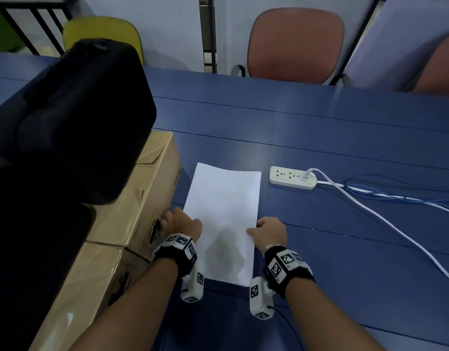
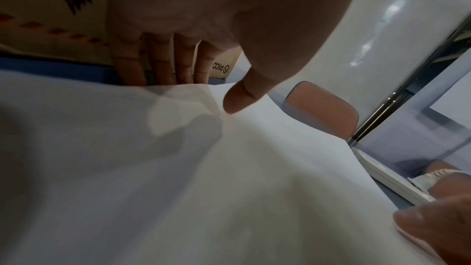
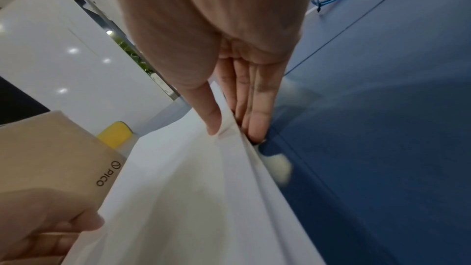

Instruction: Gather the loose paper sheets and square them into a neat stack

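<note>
White paper sheets (image 1: pixel 223 203) lie together as one stack on the blue table (image 1: pixel 319 127), long side running away from me. My left hand (image 1: pixel 182 221) holds the stack's left edge near the front; in the left wrist view the thumb (image 2: pixel 229 98) lies on top and the fingers (image 2: pixel 163 67) go under the paper (image 2: pixel 229 188). My right hand (image 1: pixel 258 229) pinches the right edge; in the right wrist view its thumb (image 3: pixel 211 120) presses on top of the sheets (image 3: pixel 191 188) and its fingers (image 3: pixel 257 124) sit underneath. The edge there shows a few separate layers.
Cardboard boxes (image 1: pixel 147 193) stand close against the left hand, with a black bag (image 1: pixel 73 117) on top. A white power strip (image 1: pixel 291 178) lies just right of the paper's far end, with white and blue cables (image 1: pixel 383 211) trailing right. A pink chair (image 1: pixel 294 44) stands beyond the table.
</note>
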`<state>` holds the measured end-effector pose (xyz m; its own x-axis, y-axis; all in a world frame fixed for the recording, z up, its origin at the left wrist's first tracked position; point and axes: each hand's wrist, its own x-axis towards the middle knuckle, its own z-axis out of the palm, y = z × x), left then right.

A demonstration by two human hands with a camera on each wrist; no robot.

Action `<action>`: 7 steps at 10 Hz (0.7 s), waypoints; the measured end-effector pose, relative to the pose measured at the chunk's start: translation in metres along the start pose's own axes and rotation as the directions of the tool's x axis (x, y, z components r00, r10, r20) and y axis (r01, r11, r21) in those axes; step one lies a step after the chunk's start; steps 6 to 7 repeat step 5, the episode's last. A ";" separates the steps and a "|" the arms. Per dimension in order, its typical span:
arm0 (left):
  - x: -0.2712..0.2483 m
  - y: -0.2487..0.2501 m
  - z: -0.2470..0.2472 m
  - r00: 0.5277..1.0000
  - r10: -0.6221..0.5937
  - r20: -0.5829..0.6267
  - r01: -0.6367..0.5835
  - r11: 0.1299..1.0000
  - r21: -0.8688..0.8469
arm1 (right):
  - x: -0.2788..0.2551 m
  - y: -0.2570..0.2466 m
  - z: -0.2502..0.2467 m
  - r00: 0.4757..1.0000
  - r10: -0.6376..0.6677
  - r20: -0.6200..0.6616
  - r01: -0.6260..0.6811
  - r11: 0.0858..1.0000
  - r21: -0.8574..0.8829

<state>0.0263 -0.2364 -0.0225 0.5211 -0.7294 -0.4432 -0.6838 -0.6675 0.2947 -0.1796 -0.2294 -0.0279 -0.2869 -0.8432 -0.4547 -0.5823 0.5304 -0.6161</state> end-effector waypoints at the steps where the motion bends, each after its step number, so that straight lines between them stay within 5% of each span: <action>1: 0.001 0.001 0.001 1.000 0.009 0.007 -0.009 1.000 0.000 | -0.004 -0.007 0.004 1.000 0.020 -0.011 -0.020 0.998 -0.068; 4: -0.006 0.007 -0.013 0.999 0.011 0.032 -0.011 1.000 -0.014 | -0.014 -0.014 -0.016 0.997 0.021 0.079 -0.016 0.997 -0.073; 5: -0.023 0.003 -0.014 0.997 0.069 0.037 -0.065 0.993 -0.102 | -0.024 -0.001 -0.045 0.997 -0.074 -0.015 0.075 0.991 0.107; 7: -0.023 0.003 -0.014 0.997 0.069 0.037 -0.065 0.993 -0.102 | -0.024 -0.001 -0.045 0.997 -0.074 -0.015 0.075 0.991 0.107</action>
